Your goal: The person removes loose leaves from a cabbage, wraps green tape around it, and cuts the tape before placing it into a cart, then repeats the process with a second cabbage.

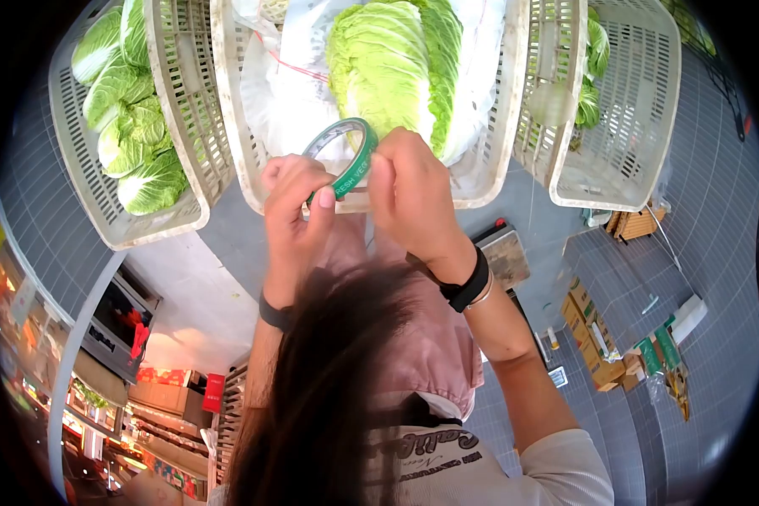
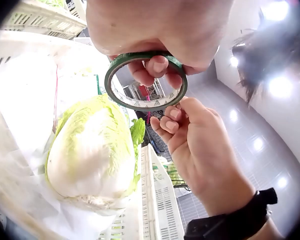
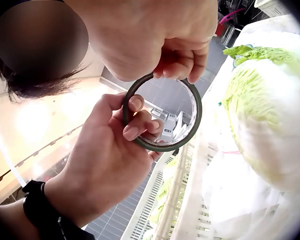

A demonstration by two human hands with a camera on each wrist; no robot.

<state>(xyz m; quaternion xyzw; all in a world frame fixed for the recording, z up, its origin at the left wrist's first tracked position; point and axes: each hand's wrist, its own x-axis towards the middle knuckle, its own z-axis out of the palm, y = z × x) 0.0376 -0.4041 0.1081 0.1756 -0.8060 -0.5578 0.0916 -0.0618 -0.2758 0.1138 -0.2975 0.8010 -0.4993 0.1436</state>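
Both hands hold a thin roll of green tape (image 1: 358,164) up in front of the middle crate (image 1: 227,101). My left hand (image 1: 312,198) pinches the roll's left side with a finger through the ring. My right hand (image 1: 388,164) pinches its right edge. In the left wrist view the tape (image 2: 145,103) sits between my left hand (image 2: 155,65) above and my right hand (image 2: 170,117) below. In the right wrist view the tape (image 3: 196,117) is held by my right hand (image 3: 182,70) and my left hand (image 3: 135,120). A napa cabbage (image 1: 396,67) (image 2: 90,155) (image 3: 260,115) lies on white plastic in the crate.
A slatted crate (image 1: 185,126) on the left holds several napa cabbages. Another crate (image 1: 624,101) on the right has a few greens. Below are a scale (image 1: 501,253), cardboard boxes (image 1: 590,337) and a grey tiled floor (image 1: 699,253).
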